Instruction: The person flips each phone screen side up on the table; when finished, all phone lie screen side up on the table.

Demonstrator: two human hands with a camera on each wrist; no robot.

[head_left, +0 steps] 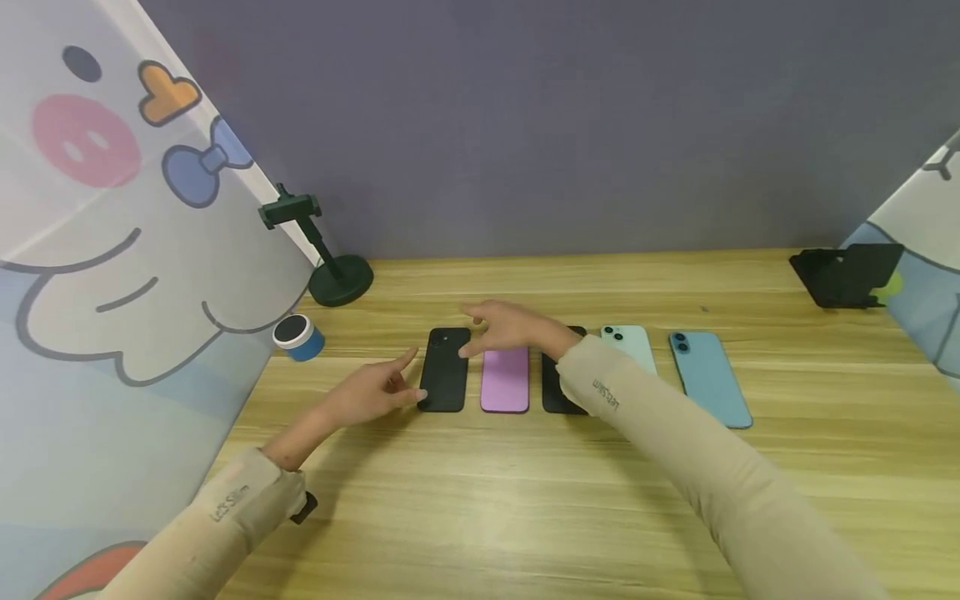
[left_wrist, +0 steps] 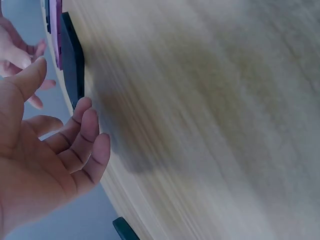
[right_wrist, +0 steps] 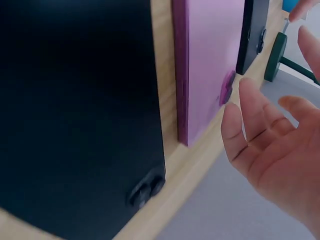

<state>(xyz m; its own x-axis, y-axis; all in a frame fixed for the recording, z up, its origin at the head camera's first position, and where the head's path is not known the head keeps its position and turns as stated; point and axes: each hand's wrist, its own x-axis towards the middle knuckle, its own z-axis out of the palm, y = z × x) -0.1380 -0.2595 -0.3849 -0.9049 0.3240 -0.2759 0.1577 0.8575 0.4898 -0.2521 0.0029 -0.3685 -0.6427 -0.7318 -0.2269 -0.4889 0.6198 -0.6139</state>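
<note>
Several phones lie in a row, backs up. At the row's left end is a black phone [head_left: 444, 375]; beside it lie a pink phone [head_left: 505, 382], a second black phone [head_left: 555, 387], a mint phone [head_left: 632, 343] and a blue phone [head_left: 711, 377]. My left hand [head_left: 369, 393] is at the left edge of the first black phone, thumb near its lower corner; whether it touches cannot be told. My right hand [head_left: 506, 327] hovers around the tops of the first black and pink phones, fingers spread, holding nothing. Its sleeve partly hides the second black and mint phones.
A dark green stand [head_left: 341, 280] and a blue jar with a white rim [head_left: 298, 337] are at the table's left. At the back right stands a black folding holder [head_left: 847, 275]. A grey partition [head_left: 562, 125] rises behind the wooden table [head_left: 465, 517].
</note>
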